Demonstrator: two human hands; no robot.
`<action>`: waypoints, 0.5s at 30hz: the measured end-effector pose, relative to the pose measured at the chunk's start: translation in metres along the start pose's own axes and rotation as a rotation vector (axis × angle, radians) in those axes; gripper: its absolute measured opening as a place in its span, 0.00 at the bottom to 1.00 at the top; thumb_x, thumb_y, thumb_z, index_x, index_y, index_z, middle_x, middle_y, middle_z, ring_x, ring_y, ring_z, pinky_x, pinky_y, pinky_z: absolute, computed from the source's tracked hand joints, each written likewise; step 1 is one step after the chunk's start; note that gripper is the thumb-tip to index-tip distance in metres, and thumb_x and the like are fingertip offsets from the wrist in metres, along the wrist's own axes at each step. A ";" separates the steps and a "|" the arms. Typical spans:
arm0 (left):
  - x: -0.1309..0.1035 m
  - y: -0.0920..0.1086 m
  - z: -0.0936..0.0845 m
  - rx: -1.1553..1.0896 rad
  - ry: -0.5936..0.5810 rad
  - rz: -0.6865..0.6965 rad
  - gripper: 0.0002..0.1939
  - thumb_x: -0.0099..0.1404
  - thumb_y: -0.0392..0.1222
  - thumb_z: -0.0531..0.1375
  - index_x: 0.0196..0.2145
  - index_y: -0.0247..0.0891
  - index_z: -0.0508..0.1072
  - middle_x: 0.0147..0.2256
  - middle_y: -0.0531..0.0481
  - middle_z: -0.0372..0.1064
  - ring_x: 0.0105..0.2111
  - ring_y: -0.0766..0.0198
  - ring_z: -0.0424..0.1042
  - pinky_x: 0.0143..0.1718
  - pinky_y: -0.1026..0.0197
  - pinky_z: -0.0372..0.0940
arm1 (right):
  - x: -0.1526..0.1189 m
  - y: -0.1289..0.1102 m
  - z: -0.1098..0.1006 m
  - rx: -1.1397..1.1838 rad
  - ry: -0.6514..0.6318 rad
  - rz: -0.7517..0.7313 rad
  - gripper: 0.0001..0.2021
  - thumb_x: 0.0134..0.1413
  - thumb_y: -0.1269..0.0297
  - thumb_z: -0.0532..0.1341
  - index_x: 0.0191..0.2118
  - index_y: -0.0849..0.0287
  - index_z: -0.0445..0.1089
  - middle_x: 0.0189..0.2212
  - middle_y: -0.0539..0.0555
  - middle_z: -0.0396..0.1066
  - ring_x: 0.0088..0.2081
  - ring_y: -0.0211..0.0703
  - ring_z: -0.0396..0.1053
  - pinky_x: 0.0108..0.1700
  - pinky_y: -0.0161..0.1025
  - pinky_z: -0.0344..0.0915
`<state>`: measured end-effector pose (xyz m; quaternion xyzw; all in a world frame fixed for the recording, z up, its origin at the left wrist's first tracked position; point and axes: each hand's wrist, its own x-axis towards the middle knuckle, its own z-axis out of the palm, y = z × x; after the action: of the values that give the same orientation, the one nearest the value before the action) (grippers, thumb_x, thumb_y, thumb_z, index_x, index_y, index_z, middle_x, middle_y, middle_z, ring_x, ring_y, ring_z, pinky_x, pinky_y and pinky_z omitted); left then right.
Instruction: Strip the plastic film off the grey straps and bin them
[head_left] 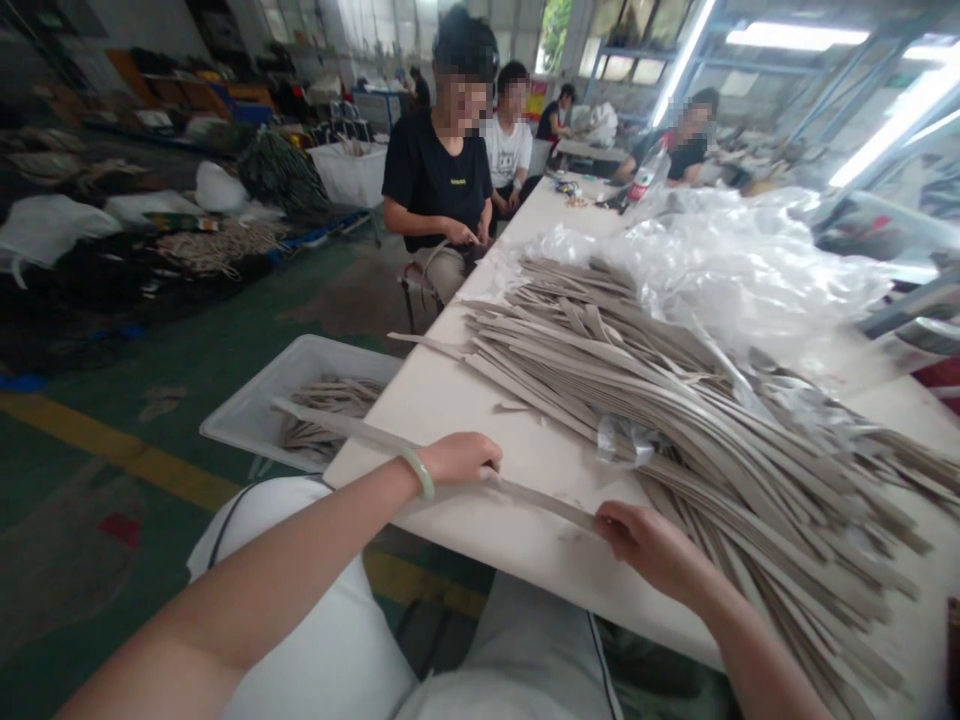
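A long, flat grey-beige strip (544, 497) is stretched between my two hands over the near corner of the white table (420, 400). My left hand (461, 458), below a pale green bangle (418, 472), is closed around it, and the strip's far end runs out past the wrist to the left. Closer to the loose pile, my right hand (634, 530) pinches the same strip. That large pile of similar strips (637, 370) lies across the table, just beyond my right hand. What the strip is made of I cannot tell.
On the floor at the table's left edge stands a white plastic bin (255, 400) holding more strips. Crumpled clear plastic sheeting (750, 260) covers the pile's far side, near a bottle (649, 172). A co-worker in a black shirt (442, 170) sits along the table's left side.
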<state>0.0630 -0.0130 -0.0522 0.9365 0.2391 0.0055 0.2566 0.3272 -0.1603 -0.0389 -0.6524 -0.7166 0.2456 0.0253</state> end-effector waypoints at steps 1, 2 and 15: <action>-0.001 -0.004 -0.001 -0.002 -0.002 0.001 0.04 0.59 0.34 0.60 0.29 0.35 0.76 0.31 0.46 0.74 0.34 0.60 0.71 0.34 0.64 0.59 | -0.004 0.008 0.000 -0.028 0.009 0.017 0.12 0.60 0.62 0.49 0.32 0.56 0.69 0.25 0.53 0.71 0.26 0.41 0.67 0.28 0.35 0.52; -0.001 -0.005 -0.001 -0.006 -0.003 0.005 0.05 0.58 0.34 0.60 0.29 0.35 0.76 0.31 0.47 0.74 0.34 0.61 0.71 0.34 0.64 0.59 | -0.008 0.014 -0.001 -0.053 0.015 0.031 0.12 0.59 0.63 0.49 0.34 0.56 0.69 0.26 0.53 0.72 0.27 0.41 0.67 0.29 0.35 0.52; 0.041 0.055 0.028 -0.053 0.101 -0.016 0.07 0.58 0.33 0.57 0.27 0.35 0.75 0.31 0.44 0.74 0.35 0.58 0.71 0.36 0.61 0.61 | -0.013 0.005 0.011 0.047 0.081 -0.034 0.11 0.60 0.61 0.51 0.30 0.57 0.67 0.28 0.54 0.72 0.31 0.43 0.69 0.31 0.35 0.54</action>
<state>0.1276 -0.0496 -0.0548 0.9260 0.2587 0.0571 0.2689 0.3301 -0.1761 -0.0464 -0.6488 -0.7199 0.2351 0.0737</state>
